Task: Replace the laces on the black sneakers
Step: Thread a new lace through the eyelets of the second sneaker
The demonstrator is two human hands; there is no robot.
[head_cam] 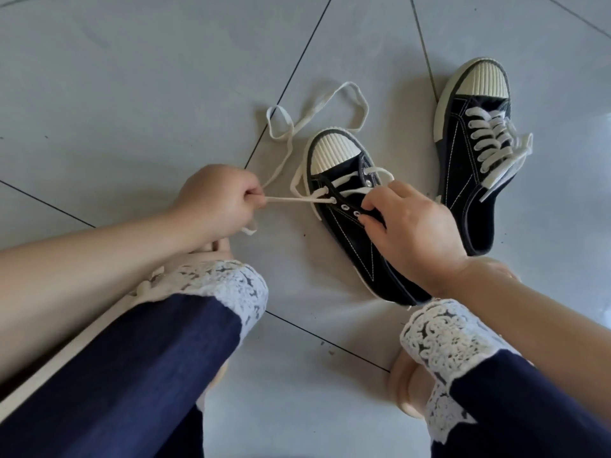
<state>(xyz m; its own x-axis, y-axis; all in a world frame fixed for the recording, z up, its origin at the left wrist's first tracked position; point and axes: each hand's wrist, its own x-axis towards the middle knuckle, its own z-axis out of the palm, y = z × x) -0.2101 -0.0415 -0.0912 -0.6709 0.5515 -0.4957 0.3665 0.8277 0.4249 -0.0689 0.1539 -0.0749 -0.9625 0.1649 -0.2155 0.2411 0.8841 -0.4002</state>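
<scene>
Navy trouser legs with white lace cuffs fill the bottom of the view above a grey tiled floor. Between them, a black canvas sneaker with a ribbed cream toe cap lies on the floor, laced only through its front eyelets. The left hand is closed in a pinch on the flat cream lace, drawn taut from an eyelet; slack lace loops on the tiles beyond the toe. The right hand grips the sneaker's eyelet edge, fingers curled. A second, fully laced black sneaker lies just beside it, to the right.
</scene>
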